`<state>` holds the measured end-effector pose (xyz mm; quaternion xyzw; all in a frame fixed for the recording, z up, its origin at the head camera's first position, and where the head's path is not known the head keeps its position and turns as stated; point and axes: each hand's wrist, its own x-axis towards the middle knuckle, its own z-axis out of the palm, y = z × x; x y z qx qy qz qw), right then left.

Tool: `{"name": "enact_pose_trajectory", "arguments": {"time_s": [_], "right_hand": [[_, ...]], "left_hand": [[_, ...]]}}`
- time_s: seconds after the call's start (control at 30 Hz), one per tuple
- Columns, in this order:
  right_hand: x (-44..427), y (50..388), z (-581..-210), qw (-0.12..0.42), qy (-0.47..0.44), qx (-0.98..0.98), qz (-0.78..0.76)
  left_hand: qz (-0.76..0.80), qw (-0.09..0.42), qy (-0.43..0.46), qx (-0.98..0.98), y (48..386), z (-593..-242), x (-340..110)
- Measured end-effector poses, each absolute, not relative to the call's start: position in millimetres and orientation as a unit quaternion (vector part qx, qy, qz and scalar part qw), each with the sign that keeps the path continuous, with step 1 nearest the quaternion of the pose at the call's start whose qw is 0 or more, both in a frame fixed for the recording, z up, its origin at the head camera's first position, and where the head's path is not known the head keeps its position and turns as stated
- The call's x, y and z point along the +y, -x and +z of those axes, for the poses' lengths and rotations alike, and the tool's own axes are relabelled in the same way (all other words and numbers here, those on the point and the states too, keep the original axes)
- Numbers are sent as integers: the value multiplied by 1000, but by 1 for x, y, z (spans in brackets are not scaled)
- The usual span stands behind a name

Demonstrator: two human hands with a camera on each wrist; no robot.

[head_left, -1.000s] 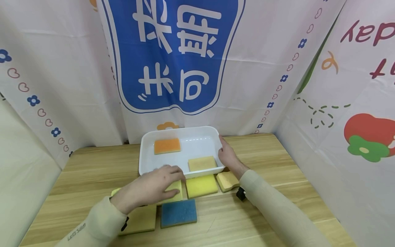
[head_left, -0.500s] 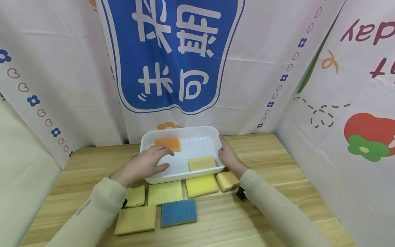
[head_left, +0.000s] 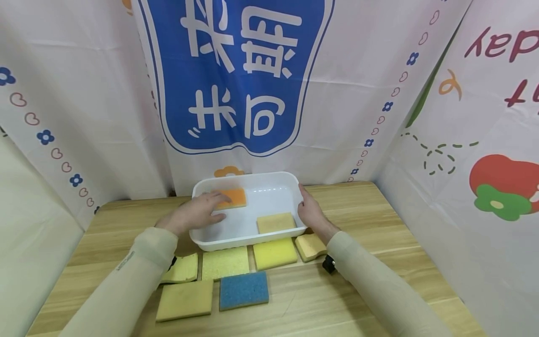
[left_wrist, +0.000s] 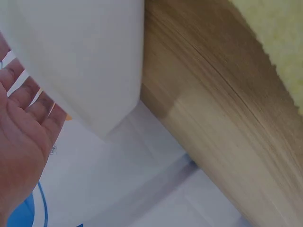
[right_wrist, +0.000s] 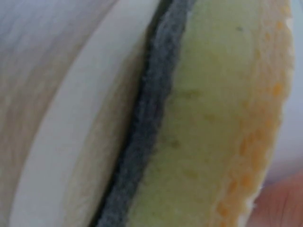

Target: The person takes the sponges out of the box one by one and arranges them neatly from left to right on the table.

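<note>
A white plastic tray (head_left: 242, 241) stands at the back of the table. Inside it lie an orange sponge (head_left: 237, 198) at the far left and a pale yellow sponge (head_left: 275, 223) at the near right. My left hand (head_left: 194, 213) reaches over the tray's left end, its fingertips over the orange sponge and covering part of it; whether they touch it I cannot tell. In the left wrist view that hand's fingers (left_wrist: 35, 101) look extended beside the tray wall. My right hand (head_left: 312, 211) grips the tray's right end, thumb at the rim.
In front of the tray lie a bright yellow sponge (head_left: 275, 253), a light yellow one (head_left: 225, 262), a wavy one (head_left: 310, 246) and a smaller yellow one (head_left: 185, 268). Nearer are a tan sponge (head_left: 185, 300) and a blue sponge (head_left: 244, 290). A printed curtain (head_left: 358, 93) hangs behind.
My left hand has moved from above the front sponges up and left, over the tray and its orange sponge. The right hand keeps its grip on the tray. All sponges lie where they were.
</note>
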<state>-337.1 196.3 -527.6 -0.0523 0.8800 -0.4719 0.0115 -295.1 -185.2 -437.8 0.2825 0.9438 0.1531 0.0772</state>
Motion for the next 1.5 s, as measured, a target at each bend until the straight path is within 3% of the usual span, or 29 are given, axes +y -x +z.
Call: {"name": "enact_pose_trajectory", "arguments": {"time_s": [0.2, 0.6, 0.8, 1.5], "right_hand": [[189, 319, -506, 18, 43, 877, -478], [197, 340, -531, 3, 58, 888, -457], [188, 318, -505, 19, 42, 882, -470], [185, 315, -502, 19, 34, 887, -460]], "left_hand": [[145, 102, -276, 945, 306, -443, -186], [110, 157, -272, 943, 327, -448, -185], [111, 190, -236, 946, 330, -447, -185], [88, 206, -208, 952, 337, -447, -182]]}}
